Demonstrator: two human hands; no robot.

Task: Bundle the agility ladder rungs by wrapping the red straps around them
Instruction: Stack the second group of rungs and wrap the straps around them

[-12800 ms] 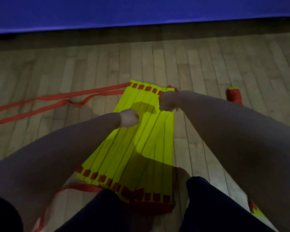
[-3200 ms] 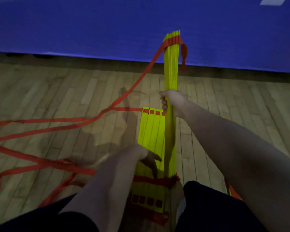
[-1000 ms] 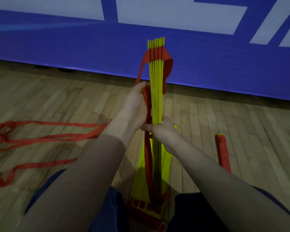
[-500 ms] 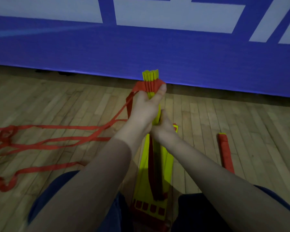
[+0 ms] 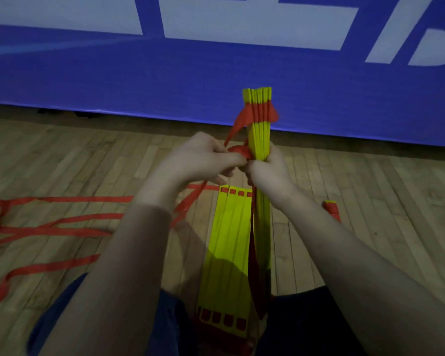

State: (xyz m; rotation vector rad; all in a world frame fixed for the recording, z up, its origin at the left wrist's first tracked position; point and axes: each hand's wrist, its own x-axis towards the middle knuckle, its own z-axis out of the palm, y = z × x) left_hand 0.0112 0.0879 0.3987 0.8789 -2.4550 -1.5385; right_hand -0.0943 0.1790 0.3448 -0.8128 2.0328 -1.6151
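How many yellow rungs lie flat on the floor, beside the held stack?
4 flat rungs, side by side, left of the upright stack that the right hand grips; it may hide more.

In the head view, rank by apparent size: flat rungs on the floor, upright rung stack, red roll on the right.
Flat rungs: largest, wider, though nearer the camera.
Upright rung stack: longer but narrower, partly covered.
Red roll: smallest.
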